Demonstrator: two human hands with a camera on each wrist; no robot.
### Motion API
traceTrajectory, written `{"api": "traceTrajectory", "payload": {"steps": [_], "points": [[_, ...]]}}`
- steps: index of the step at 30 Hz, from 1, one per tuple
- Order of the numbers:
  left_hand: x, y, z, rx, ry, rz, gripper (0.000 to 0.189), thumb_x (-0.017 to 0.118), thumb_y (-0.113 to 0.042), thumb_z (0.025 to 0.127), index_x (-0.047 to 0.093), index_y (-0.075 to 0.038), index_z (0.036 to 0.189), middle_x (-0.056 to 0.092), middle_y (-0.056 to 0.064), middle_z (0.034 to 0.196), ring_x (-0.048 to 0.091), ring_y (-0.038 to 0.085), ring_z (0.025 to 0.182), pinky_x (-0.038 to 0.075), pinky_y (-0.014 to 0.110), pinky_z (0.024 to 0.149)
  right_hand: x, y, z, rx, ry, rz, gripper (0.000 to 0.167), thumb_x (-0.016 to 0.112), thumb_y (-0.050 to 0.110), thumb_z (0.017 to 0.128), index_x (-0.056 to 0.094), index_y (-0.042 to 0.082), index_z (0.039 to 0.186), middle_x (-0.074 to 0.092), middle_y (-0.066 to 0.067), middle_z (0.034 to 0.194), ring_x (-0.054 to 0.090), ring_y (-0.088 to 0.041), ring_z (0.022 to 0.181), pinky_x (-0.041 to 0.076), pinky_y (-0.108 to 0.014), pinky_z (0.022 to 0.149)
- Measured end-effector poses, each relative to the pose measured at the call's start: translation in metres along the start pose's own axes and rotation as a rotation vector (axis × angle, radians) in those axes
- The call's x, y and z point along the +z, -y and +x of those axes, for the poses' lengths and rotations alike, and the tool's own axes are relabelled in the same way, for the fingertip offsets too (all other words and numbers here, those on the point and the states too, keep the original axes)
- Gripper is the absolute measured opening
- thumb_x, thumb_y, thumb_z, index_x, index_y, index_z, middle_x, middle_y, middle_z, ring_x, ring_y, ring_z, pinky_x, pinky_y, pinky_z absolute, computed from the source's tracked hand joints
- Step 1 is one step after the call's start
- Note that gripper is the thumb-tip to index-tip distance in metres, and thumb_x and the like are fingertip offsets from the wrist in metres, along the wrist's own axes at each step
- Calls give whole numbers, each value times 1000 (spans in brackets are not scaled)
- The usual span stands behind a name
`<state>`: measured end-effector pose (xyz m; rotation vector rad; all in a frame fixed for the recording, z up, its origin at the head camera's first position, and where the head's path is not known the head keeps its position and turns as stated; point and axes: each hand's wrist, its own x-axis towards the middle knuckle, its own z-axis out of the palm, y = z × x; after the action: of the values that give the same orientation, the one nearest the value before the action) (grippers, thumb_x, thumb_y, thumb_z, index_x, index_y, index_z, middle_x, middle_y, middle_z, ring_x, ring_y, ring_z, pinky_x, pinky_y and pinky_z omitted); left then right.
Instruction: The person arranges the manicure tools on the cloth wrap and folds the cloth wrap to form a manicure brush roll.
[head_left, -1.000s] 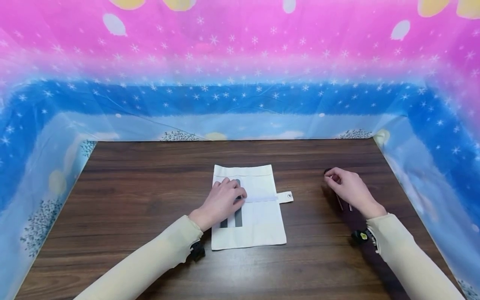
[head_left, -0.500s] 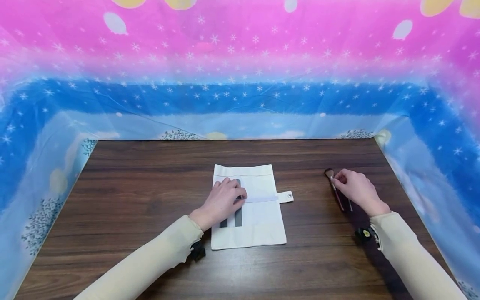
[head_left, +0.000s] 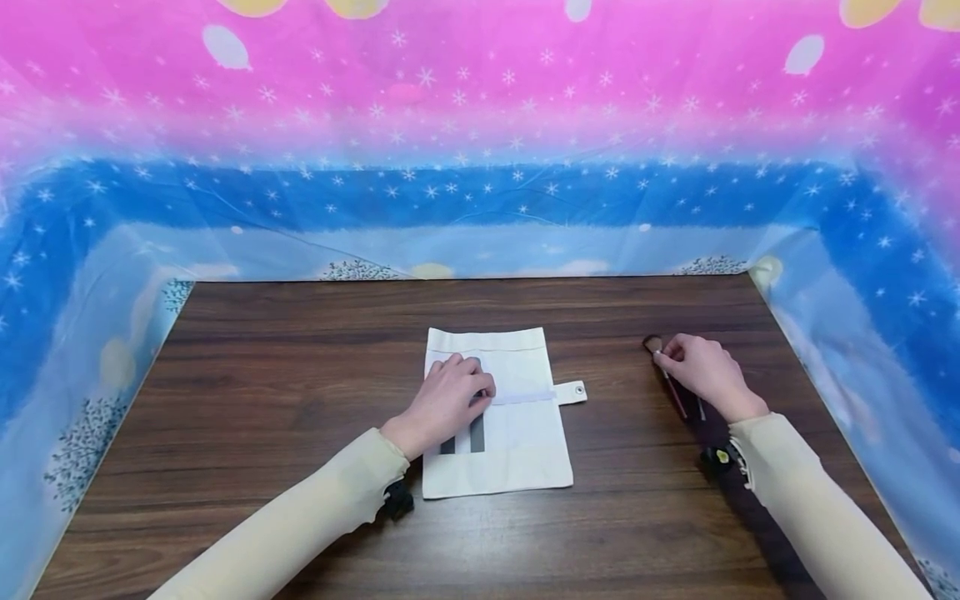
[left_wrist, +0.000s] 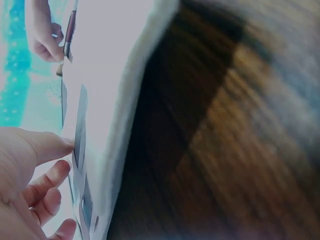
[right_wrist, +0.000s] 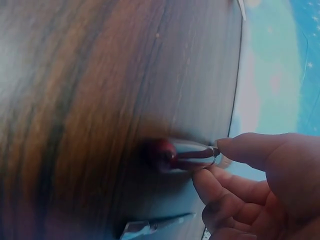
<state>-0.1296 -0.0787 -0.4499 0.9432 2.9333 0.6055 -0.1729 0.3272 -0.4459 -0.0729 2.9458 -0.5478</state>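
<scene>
A white fabric case (head_left: 525, 471) lies spread on the brown table. My left hand (head_left: 442, 400) rests on its left half, over two flat grey strips (head_left: 477, 437). In the left wrist view the thumb (left_wrist: 52, 147) touches a strip's edge, with the other fingers loosely bent. To the right, my right hand (head_left: 712, 375) pinches a brush (head_left: 677, 398) near its metal collar, between thumb and forefinger. The brush has a brown hair head and a dark red handle. Below it in the right wrist view lies a slim tool (right_wrist: 160, 225) with a pale, shiny end.
A strap (head_left: 570, 393) with a metal snap sticks out from the case's right side. Wood tabletop (head_left: 300, 333) surrounds the case. A patterned cloth (head_left: 480, 200) hangs behind the table and along both sides.
My right hand first shifts slightly right, uncovering the brush head, then moves back left to pinch the brush at its collar. My left hand stays on the case.
</scene>
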Motion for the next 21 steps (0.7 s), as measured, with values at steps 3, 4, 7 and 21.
{"api": "traceTrajectory", "payload": {"steps": [3, 4, 7, 21], "points": [[1, 0, 1, 12, -6, 1, 10, 73, -12, 98, 74, -18, 91, 61, -1, 93, 48, 22, 86, 42, 46, 82, 2, 2, 2, 7, 4, -3, 29, 66, 28, 102, 71, -1, 103, 74, -16, 93, 64, -25, 72, 50, -46, 64], [1, 0, 1, 14, -8, 0, 11, 73, -12, 98, 73, -18, 90, 61, -1, 93, 48, 22, 86, 43, 46, 82, 2, 3, 2, 6, 4, -4, 29, 66, 28, 102, 71, -1, 103, 74, -16, 93, 64, -25, 72, 50, -46, 63], [1, 0, 2, 18, -10, -4, 11, 73, -11, 98, 73, -18, 89, 61, 0, 94, 48, 22, 87, 42, 46, 82, 3, 7, 2, 4, 4, -1, 27, 65, 26, 102, 71, 0, 102, 74, -15, 93, 64, -24, 70, 50, -44, 62], [1, -1, 3, 17, -4, -18, 10, 74, -11, 98, 72, -18, 90, 61, 0, 94, 46, 22, 87, 40, 45, 82, 2, 29, 4, -36, -26, 127, 29, 64, 28, 102, 69, -1, 107, 75, -15, 98, 69, -32, 90, 50, -52, 85]]}}
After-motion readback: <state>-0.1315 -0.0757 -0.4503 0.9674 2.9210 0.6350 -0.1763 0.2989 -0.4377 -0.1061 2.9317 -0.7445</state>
